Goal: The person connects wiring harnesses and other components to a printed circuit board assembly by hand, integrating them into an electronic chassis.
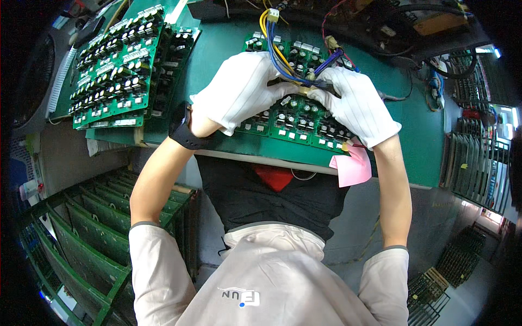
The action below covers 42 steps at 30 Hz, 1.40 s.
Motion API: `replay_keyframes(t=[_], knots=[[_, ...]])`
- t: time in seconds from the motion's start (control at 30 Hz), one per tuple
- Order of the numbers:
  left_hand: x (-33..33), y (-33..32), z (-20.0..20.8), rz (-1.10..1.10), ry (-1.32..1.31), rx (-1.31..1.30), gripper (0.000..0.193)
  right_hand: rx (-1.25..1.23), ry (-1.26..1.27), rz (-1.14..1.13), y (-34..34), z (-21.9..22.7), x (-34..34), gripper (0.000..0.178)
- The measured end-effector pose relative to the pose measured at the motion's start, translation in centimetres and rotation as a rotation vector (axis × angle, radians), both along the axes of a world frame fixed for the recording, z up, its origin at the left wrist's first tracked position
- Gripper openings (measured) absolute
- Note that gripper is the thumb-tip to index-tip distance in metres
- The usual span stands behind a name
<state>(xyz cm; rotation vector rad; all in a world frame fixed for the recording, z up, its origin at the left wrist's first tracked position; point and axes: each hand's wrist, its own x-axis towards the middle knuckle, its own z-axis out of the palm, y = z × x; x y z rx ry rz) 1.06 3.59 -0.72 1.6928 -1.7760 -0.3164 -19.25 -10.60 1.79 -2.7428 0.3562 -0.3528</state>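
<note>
Both gloved hands meet over the middle of a green circuit board (293, 122) that lies flat on the green bench mat (217, 60), just beyond the person's chest. The board's long side runs left to right and tilts slightly down toward the right, so it stretches across in front of both hands rather than away from them. The left hand (239, 89) rests palm down on the left half of the board, its fingers curled and pointing right; from here I cannot tell whether it pinches anything or only presses down. The right hand (356, 106) is closed around a dark, slim tool or plug (326, 86) whose long axis lies nearly level, its tip pointing left toward the left hand's fingertips. The two sets of fingertips are almost touching, and the tool's tip sits right between them, over the board's upper middle. A bundle of blue and yellow wires (274, 49) rises from that same spot and runs up and away to a small white plug near the far edge of the bench, passing over the left hand's knuckles. So the meeting point lies ahead of both hands, with the right hand the one actually gripping. Off to the left, well apart, a stack of similar boards (114, 65) sits tilted, and a pink slip of paper (352, 168) hangs off the near right edge below the right wrist.
</note>
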Motion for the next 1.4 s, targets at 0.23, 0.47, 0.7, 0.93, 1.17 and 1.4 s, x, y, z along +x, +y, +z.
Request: replay_keyframes(t=[0.23,0.47,0.7,0.93,1.17,1.4], knots=[[0.0,-0.3,0.9,-0.024,0.025,-0.007,0.029,-0.010,-0.025,-0.068,0.2,-0.8,-0.4,0.034],[-0.1,-1.1,0.0,-0.019,-0.139,0.054,0.029,0.122,-0.007,-0.100,0.9,-0.6,0.2,0.030],[-0.4,-0.6,-0.8,-0.004,-0.207,-0.043,0.025,0.146,-0.112,-0.082,0.8,-1.9,-0.1,0.024],[-1.0,-0.5,-0.5,0.043,-0.269,0.084,0.014,0.031,-0.039,-0.074,1.2,-2.3,-0.5,0.026],[-1.5,0.0,1.6,0.049,-0.011,0.111,0.022,0.060,-0.059,-0.066,2.1,-0.9,-0.9,0.037],[0.9,2.5,2.5,0.072,-0.095,-0.089,0.032,0.129,-0.202,-0.471,-0.4,6.2,-8.8,0.020]])
